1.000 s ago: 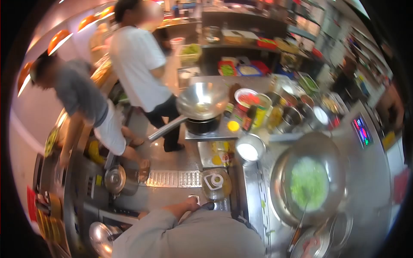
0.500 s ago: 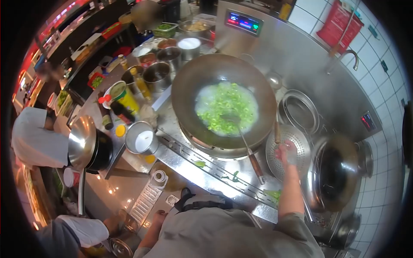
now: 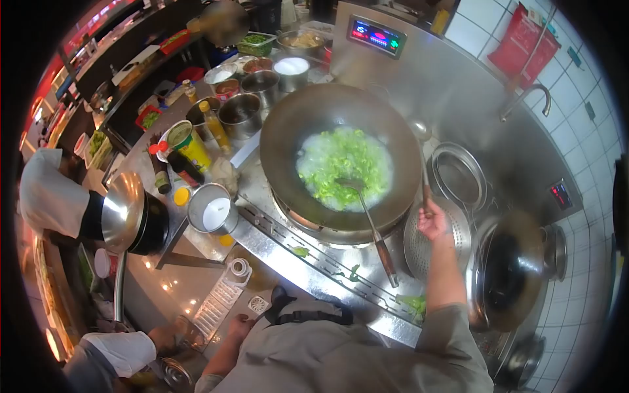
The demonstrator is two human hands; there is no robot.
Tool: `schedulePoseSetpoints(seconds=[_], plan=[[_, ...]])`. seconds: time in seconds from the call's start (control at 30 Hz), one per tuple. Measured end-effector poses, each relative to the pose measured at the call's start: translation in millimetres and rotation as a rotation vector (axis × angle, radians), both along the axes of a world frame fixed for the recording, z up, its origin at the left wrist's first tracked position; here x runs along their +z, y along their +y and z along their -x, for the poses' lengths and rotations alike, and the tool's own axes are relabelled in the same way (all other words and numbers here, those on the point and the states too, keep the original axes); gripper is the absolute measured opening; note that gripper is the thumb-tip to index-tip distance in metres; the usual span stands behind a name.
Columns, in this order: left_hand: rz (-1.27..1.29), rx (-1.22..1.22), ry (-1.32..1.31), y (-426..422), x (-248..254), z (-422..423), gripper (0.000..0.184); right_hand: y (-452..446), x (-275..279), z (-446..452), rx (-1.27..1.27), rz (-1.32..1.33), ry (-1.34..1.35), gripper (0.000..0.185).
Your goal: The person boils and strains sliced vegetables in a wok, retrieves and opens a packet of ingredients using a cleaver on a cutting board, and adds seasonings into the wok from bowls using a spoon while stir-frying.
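My right hand [image 3: 433, 221] is closed round the wooden handle of a ladle [image 3: 427, 193], whose round metal bowl rests beside the wok's right rim. Below that hand lies a perforated strainer [image 3: 419, 249]. Chopped green vegetables [image 3: 344, 164] sit in cloudy, steaming liquid inside the large wok [image 3: 288, 124]. A spatula [image 3: 375, 232] leans in the wok, blade among the greens and wooden handle over the front edge. My left hand [image 3: 241, 326] hangs low by my side, fingers curled, with nothing visible in it.
Left of the wok stand a pot of white contents [image 3: 213, 208], sauce bottles [image 3: 183, 169] and several metal pots [image 3: 240, 116]. To the right are a ring-shaped strainer [image 3: 458, 173], a dark wok [image 3: 514, 272] and a tap [image 3: 544, 98]. A co-worker's sleeve [image 3: 121, 354] is at lower left.
My right hand has moved up onto the end of the ladle's handle and closed on it. The co-worker at the left has shifted slightly. My left hand stays low.
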State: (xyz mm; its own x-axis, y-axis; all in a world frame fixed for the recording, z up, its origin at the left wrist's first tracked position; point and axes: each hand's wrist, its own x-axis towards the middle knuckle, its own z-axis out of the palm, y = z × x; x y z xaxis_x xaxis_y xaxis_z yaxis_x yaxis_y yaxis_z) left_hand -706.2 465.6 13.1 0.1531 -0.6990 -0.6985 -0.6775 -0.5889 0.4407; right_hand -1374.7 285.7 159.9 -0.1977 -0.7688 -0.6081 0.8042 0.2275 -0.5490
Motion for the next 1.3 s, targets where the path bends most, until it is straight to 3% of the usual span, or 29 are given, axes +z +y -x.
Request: schedulePoseSetpoints(seconds=[0.1,0.17,0.3,0.4,0.63,0.8,0.83,0.9,0.97,1.0,1.1,1.13,1.17,1.2,1.3], plan=[[-0.094,0.039,-0.088,-11,70,26,0.046,-22,43,-1,0.005,0.122,-0.096,0.028],[-0.127,0.065,-0.073,-8,71,24,0.045,-37,62,7,0.059,0.164,-0.228,0.027],[-0.088,0.038,-0.131,5,43,5,0.043,-38,65,-4,0.023,0.002,0.356,0.017],[-0.095,0.106,-0.074,9,24,-3,0.043,8,77,-25,-0.002,0.135,0.473,0.019],[-0.175,-0.003,-0.134,-2,59,19,0.048,126,76,-42,-0.182,0.231,0.656,0.029],[-0.079,-0.120,-0.113,-23,40,15,0.049,182,79,-15,-0.247,0.017,0.577,0.023],[-0.077,-0.126,-0.109,-29,43,16,0.049,189,69,11,-0.340,-0.037,0.385,0.026],[-0.079,-0.138,-0.098,-44,51,21,0.050,197,82,28,-0.354,0.261,0.154,0.033],[-0.036,-0.118,-0.076,-50,40,22,0.048,176,111,7,-0.800,0.362,0.042,0.044],[-0.021,-0.110,-0.081,-52,39,25,0.048,183,91,33,-0.807,0.424,-0.040,0.049],[-0.013,-0.067,-0.068,-44,26,29,0.048,197,47,59,-0.617,0.457,0.122,0.047],[-0.013,-0.061,-0.061,-38,25,32,0.049,196,43,47,-0.529,0.433,0.100,0.041],[-0.013,-0.053,-0.053,-31,24,38,0.049,187,35,32,-0.675,0.248,0.211,0.033],[-0.049,-0.066,-0.065,-23,30,45,0.047,182,38,7,-0.597,0.201,0.150,0.029],[-0.160,-0.080,-0.104,9,65,59,0.042,181,22,-64,-0.325,0.003,0.588,0.023]])
